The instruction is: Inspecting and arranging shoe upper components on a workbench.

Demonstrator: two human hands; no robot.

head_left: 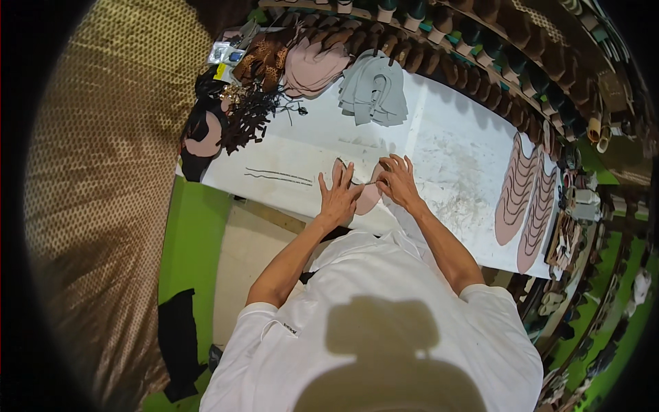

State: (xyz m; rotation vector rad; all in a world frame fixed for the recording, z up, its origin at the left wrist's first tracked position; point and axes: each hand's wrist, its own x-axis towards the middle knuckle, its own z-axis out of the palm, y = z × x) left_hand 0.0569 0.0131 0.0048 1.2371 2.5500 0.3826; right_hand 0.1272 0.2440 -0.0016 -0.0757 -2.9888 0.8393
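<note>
A pink curved shoe upper piece lies at the table's near edge, between my two hands. A thin dark strip appears along part of its edge. My left hand rests on the left part of it, fingers stretched and spread, the thumb reaching toward the middle. Over the right part, my right hand has thumb and forefinger pinched together at the piece's edge, with the other fingers raised. Exactly what lies between those fingertips is partly hidden. Left of my hands, two thin dark strips lie on the white table.
Grey cut pieces and pink cut pieces are stacked at the back. Dark straps lie heaped at the left. Overlapping rows of pink dark-edged pieces lie at the right. Shoe racks border the table's back.
</note>
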